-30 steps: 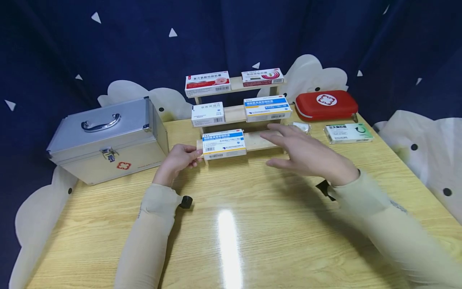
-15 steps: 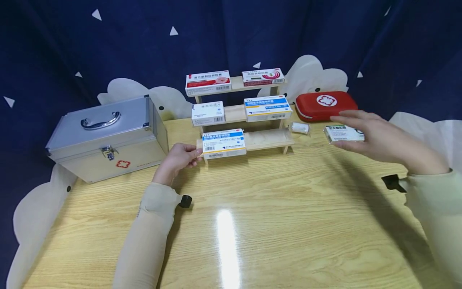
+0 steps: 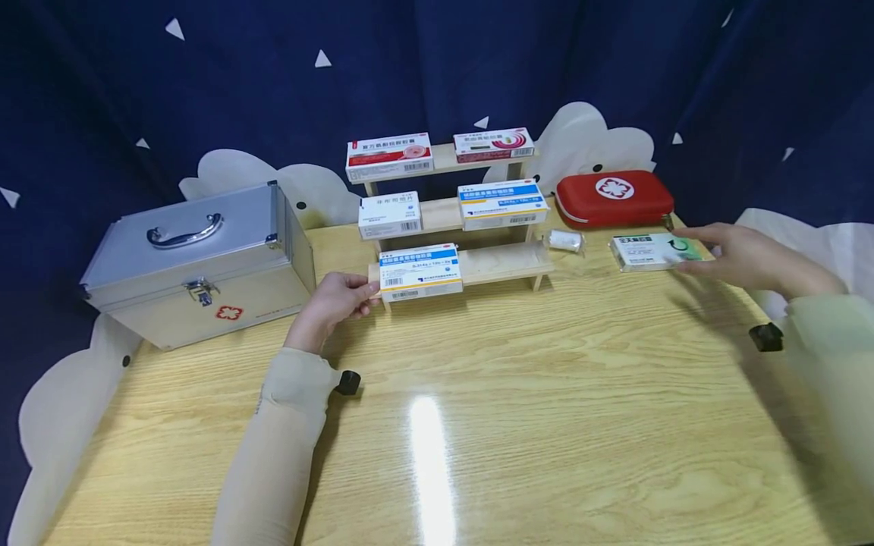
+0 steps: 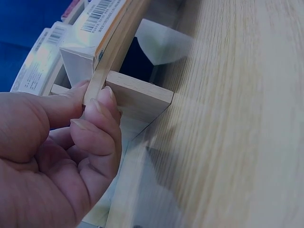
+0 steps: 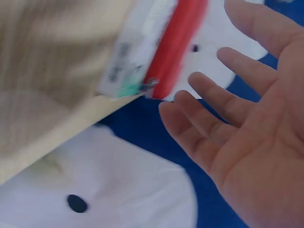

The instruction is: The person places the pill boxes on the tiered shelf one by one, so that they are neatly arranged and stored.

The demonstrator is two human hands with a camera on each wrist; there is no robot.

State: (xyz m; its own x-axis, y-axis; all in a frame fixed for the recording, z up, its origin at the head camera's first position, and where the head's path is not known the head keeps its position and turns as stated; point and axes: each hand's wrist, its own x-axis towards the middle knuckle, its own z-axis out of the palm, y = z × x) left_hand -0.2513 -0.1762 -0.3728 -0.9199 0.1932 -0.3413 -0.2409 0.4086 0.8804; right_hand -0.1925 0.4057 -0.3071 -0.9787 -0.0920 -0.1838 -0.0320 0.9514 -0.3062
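Note:
My left hand (image 3: 337, 303) pinches the left end of the lowest step of a wooden display rack (image 3: 508, 263) between thumb and fingers; the left wrist view shows the rack's board (image 4: 114, 57) in that grip. Close by on the same step lies a blue-and-white medicine box (image 3: 419, 271). Over at the right, my right hand (image 3: 758, 258) is beside a white-and-green medicine box (image 3: 645, 252), its fingertips over the box's right end. In the blurred right wrist view, the fingers are spread and apart from the box (image 5: 128, 52); whether they touch it I cannot tell.
Several medicine boxes, such as a red-and-white one (image 3: 389, 155), stand on the upper steps. A silver first-aid case (image 3: 198, 265) is at left. A white roll in clear wrap (image 3: 565, 240) and a red first-aid pouch (image 3: 614, 199) lie right of the rack, near a blue curtain (image 3: 273, 83).
My right hand has moved from in front of the rack rightward to the white-and-green box's right end. My left hand keeps its pinch on the rack.

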